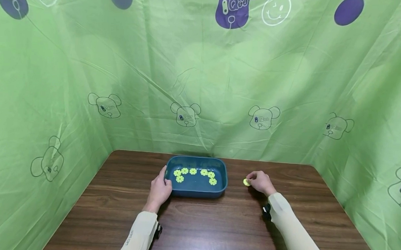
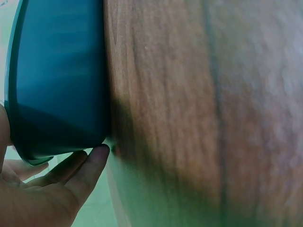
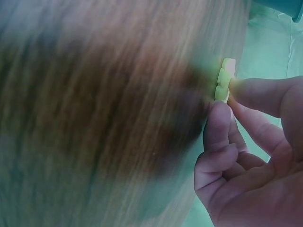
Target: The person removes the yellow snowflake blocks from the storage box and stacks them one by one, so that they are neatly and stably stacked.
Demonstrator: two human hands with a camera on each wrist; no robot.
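Gripping the blue tray (image 1: 195,194) at its nine-o'clock end with the left hand (image 1: 160,189). Pinching a yellow flower-shaped piece (image 1: 245,182) with the right hand (image 1: 261,182), well apart from the left, at three o'clock from the tray. Seeing more yellow pieces (image 1: 193,171) lying inside the tray, arcing from nine through twelve to three o'clock.

Light-green creased fabric backdrop (image 1: 209,77) encloses back and both sides; prints are dark-outlined bear heads (image 1: 186,115), solid purple ovals (image 1: 349,11), white-outlined smiley faces (image 1: 276,9). Dark-brown wood-grain table (image 1: 216,219) sits inside, far edge by the back panel. Soft pale glare on near middle.
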